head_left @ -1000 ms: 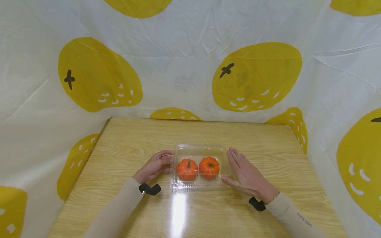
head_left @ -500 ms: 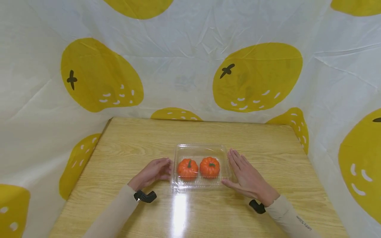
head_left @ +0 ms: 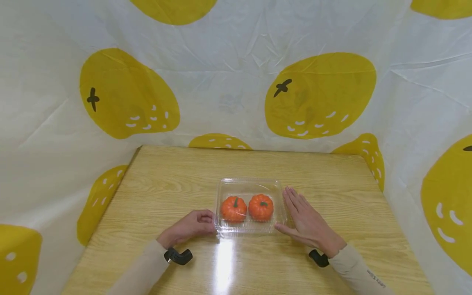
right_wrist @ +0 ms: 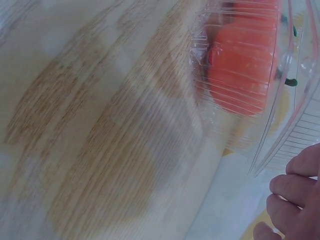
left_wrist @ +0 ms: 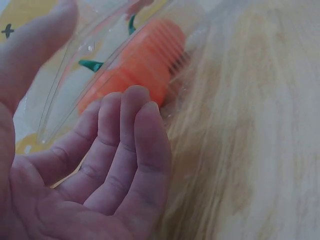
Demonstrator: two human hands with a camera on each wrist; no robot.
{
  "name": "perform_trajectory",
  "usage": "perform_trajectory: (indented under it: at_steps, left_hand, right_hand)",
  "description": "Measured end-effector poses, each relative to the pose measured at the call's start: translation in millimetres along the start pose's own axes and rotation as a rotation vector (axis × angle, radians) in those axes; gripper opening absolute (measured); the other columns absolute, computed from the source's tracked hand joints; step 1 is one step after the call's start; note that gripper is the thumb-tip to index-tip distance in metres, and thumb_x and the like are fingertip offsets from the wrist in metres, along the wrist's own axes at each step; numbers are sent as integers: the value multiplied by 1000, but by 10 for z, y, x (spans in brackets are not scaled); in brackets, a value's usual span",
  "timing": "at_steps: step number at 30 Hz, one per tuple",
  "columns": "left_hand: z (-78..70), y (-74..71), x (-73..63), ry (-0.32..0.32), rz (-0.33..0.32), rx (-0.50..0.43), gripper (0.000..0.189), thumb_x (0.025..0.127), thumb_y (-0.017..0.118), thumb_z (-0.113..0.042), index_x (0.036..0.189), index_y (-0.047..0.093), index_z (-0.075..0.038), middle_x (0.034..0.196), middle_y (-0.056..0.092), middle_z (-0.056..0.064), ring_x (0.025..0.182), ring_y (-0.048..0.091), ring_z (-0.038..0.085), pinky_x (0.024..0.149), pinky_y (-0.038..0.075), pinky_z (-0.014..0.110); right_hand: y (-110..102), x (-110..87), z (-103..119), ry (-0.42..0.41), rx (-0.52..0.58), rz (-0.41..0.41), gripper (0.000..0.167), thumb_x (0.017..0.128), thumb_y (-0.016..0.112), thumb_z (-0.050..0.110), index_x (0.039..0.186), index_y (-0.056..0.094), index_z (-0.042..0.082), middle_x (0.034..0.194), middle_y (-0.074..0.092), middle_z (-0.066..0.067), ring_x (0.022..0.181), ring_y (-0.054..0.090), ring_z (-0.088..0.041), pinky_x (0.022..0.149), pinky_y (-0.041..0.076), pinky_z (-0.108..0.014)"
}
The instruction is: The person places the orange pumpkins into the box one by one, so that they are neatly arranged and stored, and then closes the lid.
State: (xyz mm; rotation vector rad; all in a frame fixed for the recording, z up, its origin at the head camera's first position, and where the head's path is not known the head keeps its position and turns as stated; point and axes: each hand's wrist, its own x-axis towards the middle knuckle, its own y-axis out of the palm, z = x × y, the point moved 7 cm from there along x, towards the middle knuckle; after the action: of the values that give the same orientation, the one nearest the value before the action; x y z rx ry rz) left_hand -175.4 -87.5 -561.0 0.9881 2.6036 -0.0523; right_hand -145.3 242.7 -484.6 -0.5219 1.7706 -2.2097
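A clear plastic clamshell box stands on the table, its lid down. Two small orange pumpkins with green stems sit side by side in it, the left pumpkin and the right pumpkin. At the box's front left corner is my left hand; in the left wrist view its fingers bend loosely beside the box wall, thumb apart, gripping nothing. My right hand lies along the box's right side with fingers straight and thumb near the front right corner. Whether either hand touches the box I cannot tell.
The wooden table carries a bright light reflection in front of the box. A white cloth printed with yellow fruit hangs behind it and along both sides. Black straps sit on both wrists.
My left hand has slid from the middle of the box's left side toward the front left corner, pulling back briefly on the way. The right hand and box have barely moved.
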Motion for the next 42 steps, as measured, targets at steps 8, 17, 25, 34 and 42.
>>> perform_trajectory:
  at_steps: [8, 17, 25, 34, 42]
  left_hand:
    - [64, 29, 27, -25, -18, -40, 38, 92, 79, -18, 118, 56, -2, 95, 65, -2, 90, 67, 11, 87, 61, 24]
    - [84, 64, 28, -14, 4, -32, 19, 98, 72, -22, 102, 60, -9, 89, 68, -2, 84, 64, 10, 79, 59, 22]
    - [124, 85, 24, -33, 20, -42, 17, 103, 63, -24, 98, 63, -8, 88, 65, -1, 81, 63, 11, 77, 58, 22]
    - [119, 118, 16, -16, 54, -25, 28, 105, 60, -27, 104, 66, 1, 86, 66, -2, 78, 62, 9, 73, 57, 20]
    - [108, 154, 19, 3, 57, -23, 43, 106, 58, -25, 109, 64, 17, 79, 67, -7, 72, 63, 6, 71, 58, 20]
  right_hand:
    - [19, -39, -48, 19, 108, -8, 98, 96, 65, 57, 161, 23, -4, 169, 26, -24, 156, 29, -43, 123, 31, -61]
    - [31, -127, -230, 234, 545, -29, 66, 108, 54, 37, 160, 32, 3, 155, 49, -24, 133, 59, -45, 107, 50, -63]
    - [167, -243, -332, 431, 785, 99, 50, 106, 59, 34, 142, 54, 0, 124, 71, -14, 108, 71, -21, 83, 58, -25]
    - [358, -296, -267, 406, 1054, 234, 46, 108, 55, 32, 130, 58, -8, 110, 72, -16, 96, 71, -15, 86, 62, -30]
    - [479, -317, -177, 353, 1178, 288, 44, 109, 53, 26, 122, 60, -16, 109, 73, -23, 93, 74, -15, 85, 63, -29]
